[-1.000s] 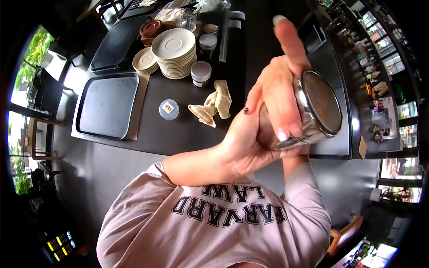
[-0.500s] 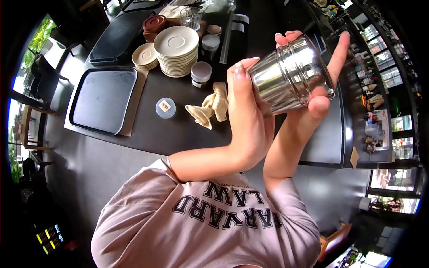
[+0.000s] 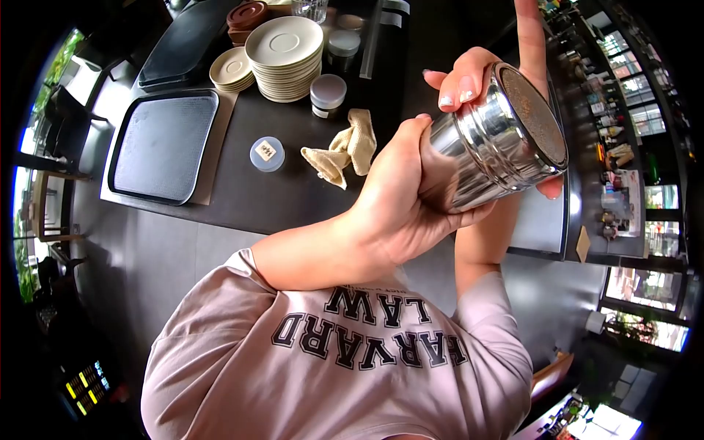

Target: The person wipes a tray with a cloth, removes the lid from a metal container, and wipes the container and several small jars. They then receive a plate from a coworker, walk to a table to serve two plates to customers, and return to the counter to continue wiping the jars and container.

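A shiny metal canister (image 3: 484, 147) is held up in front of my chest, tilted, its speckled brownish round end turned up and to the right. My left hand (image 3: 400, 194) is wrapped round its lower left part. My right hand (image 3: 473, 81) grips the canister from the far side. Several of its fingers curl over the rim, one finger points up and away, and a fingertip shows below the round end. A crumpled beige cloth (image 3: 354, 147) lies on the dark table beyond my left wrist.
On the dark table (image 3: 242, 198) are a black tray (image 3: 165, 147), a clear round lid (image 3: 267, 155) with a label, stacked cream plates (image 3: 284, 42), smaller saucers (image 3: 232, 69) and a lidded jar (image 3: 327, 95). A ledge with bottles runs along the right.
The canister has turned, bringing its round end into view. My left hand has wrapped further round it. My right hand has shifted, its extended finger higher. The table appears slightly higher in view.
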A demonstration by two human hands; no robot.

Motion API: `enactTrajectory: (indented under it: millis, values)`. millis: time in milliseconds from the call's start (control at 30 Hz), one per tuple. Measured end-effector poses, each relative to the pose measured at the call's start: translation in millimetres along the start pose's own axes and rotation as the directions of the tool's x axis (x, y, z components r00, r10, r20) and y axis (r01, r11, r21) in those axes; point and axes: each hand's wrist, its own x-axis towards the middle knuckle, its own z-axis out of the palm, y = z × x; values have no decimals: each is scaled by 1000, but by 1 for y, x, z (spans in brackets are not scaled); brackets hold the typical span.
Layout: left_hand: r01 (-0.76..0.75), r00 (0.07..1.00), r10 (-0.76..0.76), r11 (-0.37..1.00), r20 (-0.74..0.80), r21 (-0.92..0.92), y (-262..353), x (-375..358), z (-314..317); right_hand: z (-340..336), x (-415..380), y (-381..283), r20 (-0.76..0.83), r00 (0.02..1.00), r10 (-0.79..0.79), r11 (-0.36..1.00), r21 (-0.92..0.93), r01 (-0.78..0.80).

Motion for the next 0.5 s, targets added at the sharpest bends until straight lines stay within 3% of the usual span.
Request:
enactTrajectory:
  millis: [133,233,300,367,500]
  values:
    - [147,987,-141,987,77,-72,-2,-2,-4,29,-40,-2,-192,981,-6,976,-217,-37]
    - [253,965,-241,959,101,-129,-6,1,-6,39,-50,4,-235,972,4,971,-231,-60]
    - [230,964,-212,967,159,-106,-3,5,-11,37,-43,6,-207,978,15,984,-170,-51]
    - [227,971,-216,968,103,-110,4,7,-14,29,-28,8,-130,991,32,999,-36,-37]
    - [-26,989,35,998,146,-65,14,3,-10,4,11,7,42,998,43,978,200,-50]
